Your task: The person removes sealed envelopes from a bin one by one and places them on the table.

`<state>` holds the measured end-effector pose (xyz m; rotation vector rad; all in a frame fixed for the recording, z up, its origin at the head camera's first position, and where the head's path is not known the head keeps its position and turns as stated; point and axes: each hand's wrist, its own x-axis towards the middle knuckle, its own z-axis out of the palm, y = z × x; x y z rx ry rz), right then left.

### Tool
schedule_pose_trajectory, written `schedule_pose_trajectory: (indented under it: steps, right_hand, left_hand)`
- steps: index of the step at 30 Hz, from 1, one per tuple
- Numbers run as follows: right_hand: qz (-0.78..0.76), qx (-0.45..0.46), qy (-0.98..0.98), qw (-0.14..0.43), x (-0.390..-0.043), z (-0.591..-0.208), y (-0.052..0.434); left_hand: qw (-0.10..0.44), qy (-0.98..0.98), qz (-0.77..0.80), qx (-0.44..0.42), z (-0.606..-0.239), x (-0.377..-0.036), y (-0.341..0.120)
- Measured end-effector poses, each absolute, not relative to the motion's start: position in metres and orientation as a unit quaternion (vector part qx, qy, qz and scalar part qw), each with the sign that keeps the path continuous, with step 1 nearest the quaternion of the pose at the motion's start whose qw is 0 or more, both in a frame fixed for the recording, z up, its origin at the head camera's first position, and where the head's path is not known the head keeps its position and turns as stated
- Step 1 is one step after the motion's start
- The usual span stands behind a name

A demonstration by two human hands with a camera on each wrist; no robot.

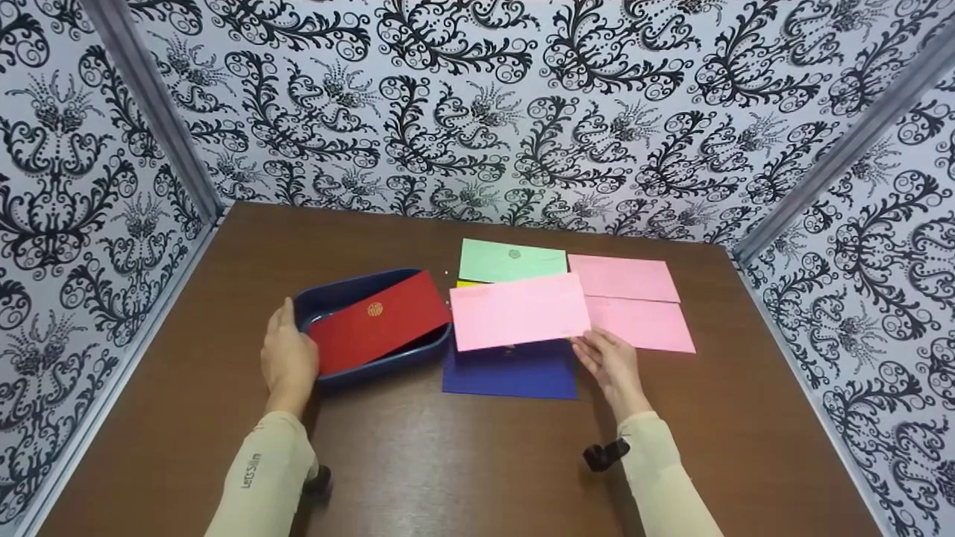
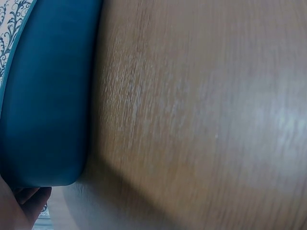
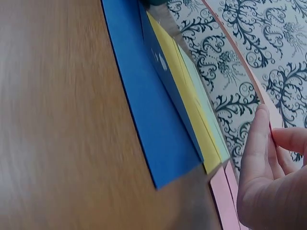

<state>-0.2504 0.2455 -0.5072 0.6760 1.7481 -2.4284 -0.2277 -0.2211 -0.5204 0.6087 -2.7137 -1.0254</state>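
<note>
Envelope sorting — one in, six left.
Left hand [image 1: 287,358] flat against tray [image 1: 351,287] holding red envelope [image 1: 377,328]; right hand [image 1: 608,362] pinches pink envelope [image 1: 518,309] — centre frame.

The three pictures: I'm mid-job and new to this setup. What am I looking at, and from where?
No machine here: a person's two bare hands. The wide picture comes from a head camera; the close ones from cameras on each wrist. On the brown table a dark blue tray holds a red envelope; the left hand rests against the tray's side. Beside it lie green, pink, yellow and blue envelopes. The right hand has a pinching grip on a lifted pink envelope.
</note>
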Motion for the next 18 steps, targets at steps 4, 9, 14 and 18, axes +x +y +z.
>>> schedule_pose_trajectory:
  steps: [4,9,14,18]
  right_hand:
    - [-0.797,0.223,0.560,0.033,-0.245,-0.508,0.258]
    - [-0.796,0.235,0.557,0.029,-0.240,-0.510,0.274]
    - [-0.795,0.241,0.557,0.021,-0.232,-0.511,0.290]
    - [-0.800,0.246,0.547,0.021,-0.224,-0.509,0.303]
  left_hand:
    - [0.091,-0.912,-0.344,0.203,-0.520,-0.228,-0.220]
    - [0.094,-0.913,-0.344,0.199,-0.520,-0.228,-0.219]
    - [0.093,-0.914,-0.341,0.198,-0.520,-0.227,-0.221]
    - [0.095,-0.914,-0.341,0.198,-0.521,-0.227,-0.221]
